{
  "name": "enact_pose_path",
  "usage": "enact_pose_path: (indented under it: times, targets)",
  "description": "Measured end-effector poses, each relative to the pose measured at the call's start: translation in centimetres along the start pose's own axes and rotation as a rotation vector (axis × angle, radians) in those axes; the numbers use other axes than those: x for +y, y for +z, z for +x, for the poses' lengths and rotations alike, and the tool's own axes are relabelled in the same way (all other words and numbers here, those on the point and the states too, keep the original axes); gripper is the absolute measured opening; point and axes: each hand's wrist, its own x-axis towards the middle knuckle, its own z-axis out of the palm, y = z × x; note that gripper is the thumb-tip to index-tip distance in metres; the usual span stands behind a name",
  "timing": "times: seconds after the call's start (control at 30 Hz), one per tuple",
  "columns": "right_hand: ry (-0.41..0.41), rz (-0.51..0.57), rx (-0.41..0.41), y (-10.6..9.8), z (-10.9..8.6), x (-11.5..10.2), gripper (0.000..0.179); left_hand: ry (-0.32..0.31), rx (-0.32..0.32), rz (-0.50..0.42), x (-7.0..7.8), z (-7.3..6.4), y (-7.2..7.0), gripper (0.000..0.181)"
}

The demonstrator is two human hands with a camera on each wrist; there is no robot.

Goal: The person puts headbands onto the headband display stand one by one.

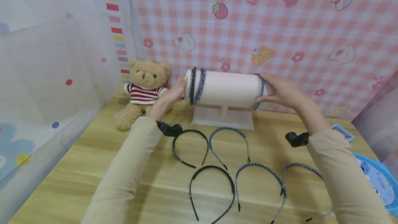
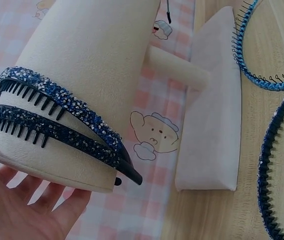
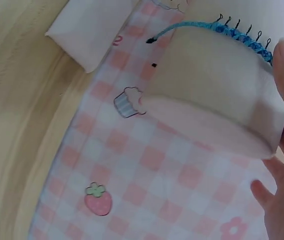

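Note:
A cream, padded headband stand point(image 1: 230, 87), a horizontal roll on a post and flat base, stands at the back of the table. My left hand point(image 1: 175, 91) holds the roll's left end, fingers over its end face. Beside it, a black glittery headband point(image 2: 52, 130) and a blue glittery headband point(image 2: 62, 97) sit round the roll. Toward the other end is a blue braided headband point(image 1: 261, 91) with small wire teeth. My right hand point(image 1: 284, 91) grips this headband, thumb in front and fingers over the top; the fingers are partly hidden behind the roll in the right wrist view.
Several black and blue headbands lie on the wooden table point(image 1: 77, 179) in front, including a black one point(image 1: 212, 167). A teddy bear point(image 1: 144, 92) sits left of the stand. At the right are a blue round tray point(image 1: 392, 179) and a small blue-framed item point(image 1: 343, 131).

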Motion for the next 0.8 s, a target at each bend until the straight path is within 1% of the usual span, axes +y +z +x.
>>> enact_pose_path:
  times: [0.2,0.27,0.33,0.43,0.5,0.57,0.8]
  targets:
    - [-0.033,-0.056,-0.024,0.1,1.2,-1.0,0.101,-0.002,-0.003,-0.001,0.0,-0.1,0.1,0.056]
    - [-0.051,-0.081,-0.025,0.3,1.6,-1.2,0.104,0.004,-0.016,-0.005,0.0,-0.3,0.1,0.056]
    - [-0.064,-0.099,-0.032,0.3,2.0,-1.5,0.106,0.003,-0.032,-0.015,0.5,-0.9,0.1,0.056]
    - [-0.074,-0.131,-0.038,0.5,2.2,-2.1,0.108,0.008,-0.038,-0.021,0.3,-1.0,0.0,0.056]
    - [-0.073,-0.148,-0.042,0.6,2.3,-2.5,0.108,0.007,-0.031,-0.012,0.1,-1.0,0.1,0.055]
    - [-0.077,-0.163,-0.036,0.8,2.5,-2.9,0.108,0.012,-0.019,-0.001,-0.5,-0.5,0.0,0.056]
    - [-0.089,-0.138,-0.012,1.0,3.7,-4.1,0.106,0.015,-0.011,0.017,0.0,-0.5,0.1,0.056]
